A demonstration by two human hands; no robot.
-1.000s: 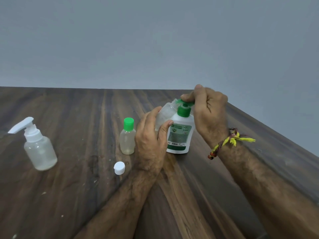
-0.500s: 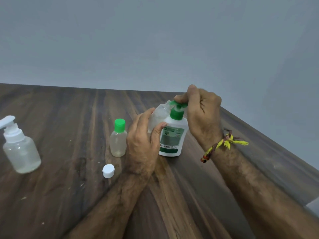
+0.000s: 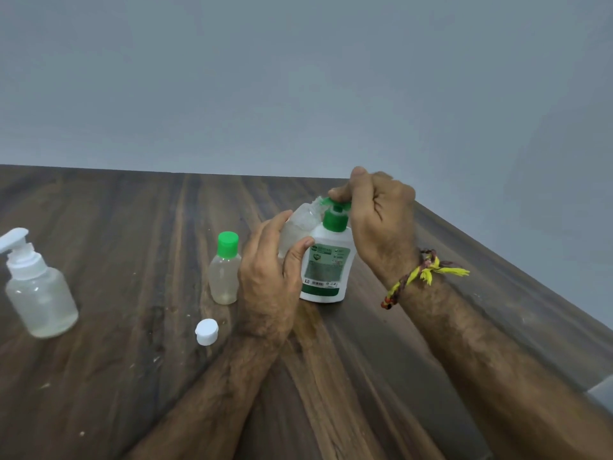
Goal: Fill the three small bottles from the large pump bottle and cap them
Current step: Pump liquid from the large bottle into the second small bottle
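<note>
Pump bottle [image 3: 326, 265] stands mid-table, right hand [image 3: 378, 220] curled over its green pump head [image 3: 333, 203]; left hand [image 3: 270, 277] grips a tilted clear bottle [image 3: 298, 227] at the spout. Green-capped bottle [image 3: 225, 270] looks done; white cap [image 3: 206, 332] waits near; far-left pump-top bottle [image 3: 36, 290] seems left.

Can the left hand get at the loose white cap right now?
Probably not straight away: the left hand grips a small clear bottle tilted at the pump bottle's spout. The white cap lies bare on the table just beside that wrist, nothing blocking it once the hand frees up.
</note>
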